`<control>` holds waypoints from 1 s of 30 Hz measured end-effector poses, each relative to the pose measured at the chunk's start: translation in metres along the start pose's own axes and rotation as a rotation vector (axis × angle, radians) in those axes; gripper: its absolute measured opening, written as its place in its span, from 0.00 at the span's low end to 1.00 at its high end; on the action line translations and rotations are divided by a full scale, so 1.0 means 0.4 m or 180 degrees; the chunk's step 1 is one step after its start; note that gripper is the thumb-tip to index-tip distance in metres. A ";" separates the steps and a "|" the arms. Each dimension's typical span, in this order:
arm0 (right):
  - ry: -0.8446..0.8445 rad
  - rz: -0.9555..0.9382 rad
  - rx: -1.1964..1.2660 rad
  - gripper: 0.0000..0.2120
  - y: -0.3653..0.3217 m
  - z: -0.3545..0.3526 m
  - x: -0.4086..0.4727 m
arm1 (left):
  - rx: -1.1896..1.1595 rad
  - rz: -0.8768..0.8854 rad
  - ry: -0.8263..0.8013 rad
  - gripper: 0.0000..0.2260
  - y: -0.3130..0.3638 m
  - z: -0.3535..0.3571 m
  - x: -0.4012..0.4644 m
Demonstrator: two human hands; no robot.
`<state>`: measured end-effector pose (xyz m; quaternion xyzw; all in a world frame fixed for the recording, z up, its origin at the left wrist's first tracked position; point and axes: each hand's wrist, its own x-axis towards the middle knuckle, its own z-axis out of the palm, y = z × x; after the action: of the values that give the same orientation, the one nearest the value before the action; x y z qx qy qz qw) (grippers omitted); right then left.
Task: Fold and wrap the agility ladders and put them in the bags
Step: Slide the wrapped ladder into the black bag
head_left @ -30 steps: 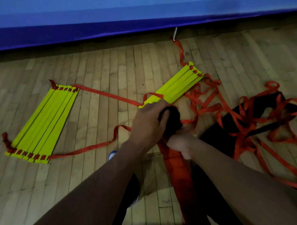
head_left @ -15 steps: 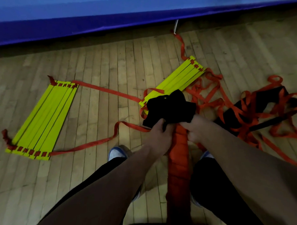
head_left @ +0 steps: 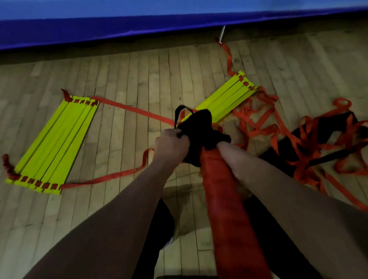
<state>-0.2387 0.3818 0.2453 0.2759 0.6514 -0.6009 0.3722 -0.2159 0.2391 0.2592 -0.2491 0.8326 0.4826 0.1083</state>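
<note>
**Bagging the first wrapped ladder; two ladders remain on the floor**

Nearest the camera, a long bundle wrapped in orange strap (head_left: 229, 210) rises from between the person's legs toward the hands; it is judged to be one agility ladder already folded and bound. Its upper end sits inside the gathered mouth of a black bag (head_left: 199, 134). The left hand (head_left: 171, 145) is closed on the bag's cloth at the mouth, beside a thin black cord loop (head_left: 181, 112) that stands up from it. The right hand (head_left: 223, 147) is mostly hidden behind the bundle and the cloth; it lies against the bag's lower edge, but whether its fingers are closed cannot be told. Only the tip of the bundle is covered, so the bagging appears barely begun.

Beyond the hands, on the wooden floor (head_left: 135, 74), a second ladder's yellow rungs (head_left: 221, 99) lie stacked side by side, its orange straps (head_left: 259, 120) trailing loose to the right. Another black bag (head_left: 329, 134) lies flat at the right under a tangle of orange webbing (head_left: 317, 155). To the left, well apart, a third set of yellow rungs (head_left: 54, 144) is gathered flat, with straps running from its corners toward the centre. Both sets are gathered but unwrapped, and neither is bagged. A blue wall pad (head_left: 112, 23) closes the far edge.
</note>
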 end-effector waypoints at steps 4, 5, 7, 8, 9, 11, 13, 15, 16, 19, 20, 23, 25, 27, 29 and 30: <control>0.0127 0.0114 0.0455 0.13 -0.016 -0.032 -0.003 | -0.0462 -0.0093 -0.1067 0.13 0.061 0.004 -0.043; 0.0095 0.0100 0.0719 0.11 -0.021 -0.033 -0.015 | -0.0804 -0.0103 -0.1059 0.11 0.067 -0.001 -0.048; -0.0038 -0.0152 0.0970 0.10 -0.051 -0.034 -0.058 | -0.1258 0.0014 -0.0828 0.07 0.086 -0.021 -0.056; 0.0022 -0.0306 0.0861 0.12 -0.070 -0.032 -0.084 | -0.1426 0.0126 -0.0730 0.08 0.103 -0.034 -0.063; 0.0044 -0.0461 0.0711 0.13 -0.091 -0.032 -0.108 | -0.1536 0.0235 -0.0620 0.09 0.119 -0.050 -0.067; 0.0130 -0.0862 0.0324 0.14 -0.138 -0.025 -0.175 | -0.1790 0.0454 -0.0481 0.12 0.183 -0.084 -0.092; 0.0164 -0.1218 0.0224 0.16 -0.192 -0.020 -0.249 | -0.2022 0.0729 -0.0392 0.12 0.259 -0.133 -0.131; -0.0021 -0.1534 0.0327 0.15 -0.259 -0.003 -0.338 | -0.2295 0.0951 -0.0122 0.12 0.325 -0.198 -0.171; -0.0138 -0.1692 0.0348 0.14 -0.291 0.008 -0.384 | -0.2383 0.1075 0.0027 0.11 0.355 -0.231 -0.194; -0.0190 -0.2062 -0.0356 0.13 -0.336 0.060 -0.510 | -0.2211 0.1182 0.0556 0.12 0.404 -0.332 -0.275; -0.0193 -0.2096 -0.0605 0.13 -0.334 0.077 -0.526 | -0.2100 0.1122 0.0650 0.13 0.402 -0.354 -0.286; -0.0349 -0.2252 -0.0868 0.15 -0.293 0.150 -0.604 | -0.1681 0.1025 0.0872 0.15 0.349 -0.448 -0.371; -0.0352 -0.2426 -0.1112 0.17 -0.273 0.201 -0.638 | -0.1381 0.0999 0.1032 0.15 0.303 -0.504 -0.410; -0.0447 -0.2532 -0.1310 0.16 -0.244 0.278 -0.680 | -0.0981 0.1042 0.1326 0.14 0.237 -0.573 -0.467; -0.0618 -0.2445 -0.1253 0.14 -0.219 0.342 -0.706 | -0.0539 0.1074 0.1443 0.14 0.166 -0.629 -0.510; -0.0722 -0.2359 -0.1180 0.12 -0.205 0.375 -0.715 | -0.0359 0.1045 0.1443 0.14 0.125 -0.655 -0.532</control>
<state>-0.1187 0.2485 0.5258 -0.1161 0.7584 -0.5932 0.2437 -0.0449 0.1007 0.5201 -0.2181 0.8367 0.4712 -0.1743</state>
